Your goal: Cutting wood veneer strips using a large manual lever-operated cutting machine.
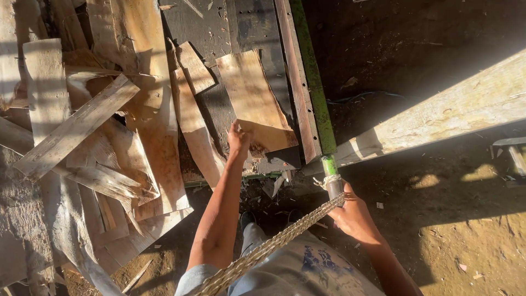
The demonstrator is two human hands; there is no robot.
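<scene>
The fingers of the left hand (239, 138), near the middle of the frame, are pinched on the lower corner of a thin, light brown sheet of wood (253, 98), which lies tilted and reaches up toward the upper middle of the frame. The fingers of the right hand (350, 215), lower and to the right of centre, are wrapped together around the lower end of a grey metal handle (334, 186); this handle has a green painted part at its top and a thin pale cord is tied around it just above the hand. A thick braided rope of pale straw colour (274, 246) runs from the handle, close beside the right hand, down to the lower left, across the person's grey printed shirt (307, 271) at the bottom edge. Just right of the wood sheet a long narrow bar with a green edge and a reddish brown side (307, 77) goes from the top of the frame down to the handle. Under the sheet and the bar there is a dark, flat wooden board (219, 33). The whole left half of the frame is filled with a loose pile of pale wooden planks and veneer scraps (93, 137), which lie crossed over each other in strong sunlight. On the right, a wide pale wooden beam (455, 109) goes aslant from the right edge toward the handle. The brown earth floor (466, 230) with small chips is in the lower right, partly in shadow.
</scene>
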